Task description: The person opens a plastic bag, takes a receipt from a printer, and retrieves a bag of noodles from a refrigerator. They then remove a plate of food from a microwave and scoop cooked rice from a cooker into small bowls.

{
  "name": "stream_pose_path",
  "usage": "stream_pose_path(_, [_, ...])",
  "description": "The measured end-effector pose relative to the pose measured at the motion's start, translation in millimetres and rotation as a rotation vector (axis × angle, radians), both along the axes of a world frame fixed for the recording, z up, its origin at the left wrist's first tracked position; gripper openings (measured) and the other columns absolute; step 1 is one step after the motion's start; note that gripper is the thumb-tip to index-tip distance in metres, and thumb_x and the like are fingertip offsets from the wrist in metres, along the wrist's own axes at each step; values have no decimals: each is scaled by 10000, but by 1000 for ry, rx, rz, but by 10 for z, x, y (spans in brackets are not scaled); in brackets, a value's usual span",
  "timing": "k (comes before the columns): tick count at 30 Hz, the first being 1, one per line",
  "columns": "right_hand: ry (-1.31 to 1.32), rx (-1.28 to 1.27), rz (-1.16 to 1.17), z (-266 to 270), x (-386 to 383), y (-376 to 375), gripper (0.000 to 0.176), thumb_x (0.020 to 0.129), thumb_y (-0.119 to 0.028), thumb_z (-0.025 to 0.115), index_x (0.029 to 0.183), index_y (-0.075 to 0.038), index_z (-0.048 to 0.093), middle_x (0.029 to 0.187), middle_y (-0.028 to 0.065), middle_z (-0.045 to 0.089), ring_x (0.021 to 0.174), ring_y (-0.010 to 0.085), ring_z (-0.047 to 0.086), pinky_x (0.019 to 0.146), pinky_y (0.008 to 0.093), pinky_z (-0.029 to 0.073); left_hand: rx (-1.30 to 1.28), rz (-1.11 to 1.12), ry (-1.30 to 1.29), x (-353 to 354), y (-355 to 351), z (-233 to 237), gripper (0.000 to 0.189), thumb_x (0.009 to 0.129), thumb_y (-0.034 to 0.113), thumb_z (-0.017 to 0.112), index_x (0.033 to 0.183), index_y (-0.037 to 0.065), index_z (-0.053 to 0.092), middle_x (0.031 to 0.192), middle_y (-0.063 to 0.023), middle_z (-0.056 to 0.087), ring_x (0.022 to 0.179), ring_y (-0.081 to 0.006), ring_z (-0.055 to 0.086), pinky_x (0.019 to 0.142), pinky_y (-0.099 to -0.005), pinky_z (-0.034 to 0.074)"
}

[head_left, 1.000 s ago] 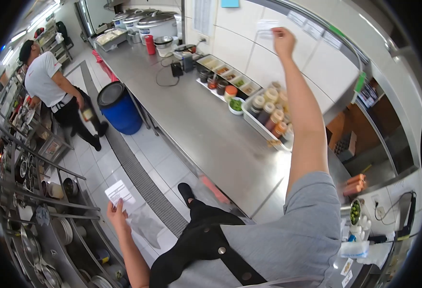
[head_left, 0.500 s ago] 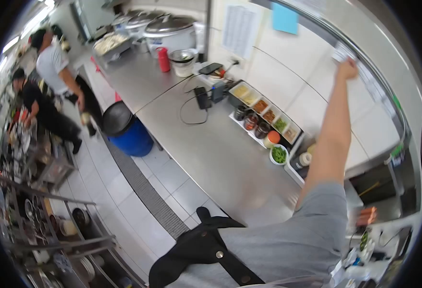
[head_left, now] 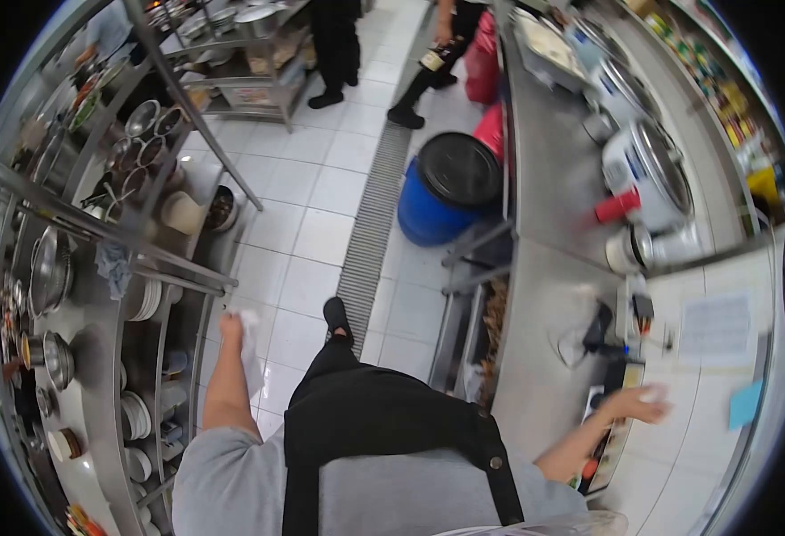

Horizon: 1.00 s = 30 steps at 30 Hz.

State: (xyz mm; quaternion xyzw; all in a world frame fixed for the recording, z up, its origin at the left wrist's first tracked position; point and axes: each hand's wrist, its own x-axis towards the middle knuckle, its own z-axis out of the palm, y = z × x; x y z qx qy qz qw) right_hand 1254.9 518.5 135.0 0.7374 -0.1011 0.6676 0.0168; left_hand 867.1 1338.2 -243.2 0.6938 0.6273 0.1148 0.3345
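Observation:
My left hand hangs low at the left, over the tiled floor and beside the dish shelving. Its fingers are closed on a thin white sheet, limp like paper or cloth, which dangles downward. On the other side, my right hand is stretched out over the back edge of the steel counter, with blurred fingers extended and nothing visible in them. Under that forearm, the row of condiment containers is partly hidden. Cables and a dark device lie on the counter just beyond.
A blue barrel with a black lid stands beside the counter. Rice cookers and a red bottle sit farther along. Metal shelving with bowls and plates lines the left. Two people's legs show ahead, by the floor drain.
My view has swung from the wall and counter to the aisle. My right hand has come down from the papers on the wall rail. My left hand, with the white sheet, is now in view.

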Motion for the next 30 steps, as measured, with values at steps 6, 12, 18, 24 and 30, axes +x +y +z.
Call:
stream_pose_path(6, [1022, 21, 1179, -1134, 207, 4706, 430, 842, -191, 735, 1238, -76, 614, 1438, 223, 430, 1276, 371, 438, 1100, 465, 316, -747, -38, -1028, 2639, 1460, 1448, 185, 963, 314, 629, 981, 136, 583, 831, 12, 487, 601, -92, 462, 494, -271, 343])
stream_pose_path(12, [1172, 158, 1649, -1079, 1003, 6440, 485, 825, 25, 712, 1288, -45, 584, 1470, 178, 405, 1117, 279, 567, 946, 382, 488, -934, -291, -1243, 4321, 1620, 3576, 212, 969, 295, 651, 998, 94, 592, 762, 18, 477, 457, -52, 356, 418, -220, 234])
stream_pose_path(18, [1237, 520, 1541, -1565, 2450, 6953, 452, 879, 16, 670, 1317, -26, 562, 1368, 141, 511, 864, 168, 636, 834, 301, 530, -829, -331, -1160, 5365, 2235, 3685, 186, 951, 250, 683, 956, 64, 672, 750, 9, 543, 421, -56, 361, 407, -228, 225])
stream_pose_path(24, [1496, 394, 1744, -1195, 3720, 8477, 516, 933, -51, 629, 1420, -41, 458, 1179, 126, 644, 884, 165, 635, 824, 311, 525, -705, -210, -1156, 6003, 3207, 3817, 232, 950, 264, 681, 930, 33, 676, 749, -2, 565, 439, -55, 351, 418, -240, 227])
stream_pose_path(30, [1649, 260, 2280, -371, 4236, 10605, 464, 960, -86, 611, 1395, -19, 466, 1239, 122, 612, 990, 165, 623, 886, 321, 505, -568, -94, -1159, 6391, 4025, 3902, 266, 951, 284, 681, 926, 19, 688, 792, 1, 610, 455, -57, 361, 449, -242, 264])
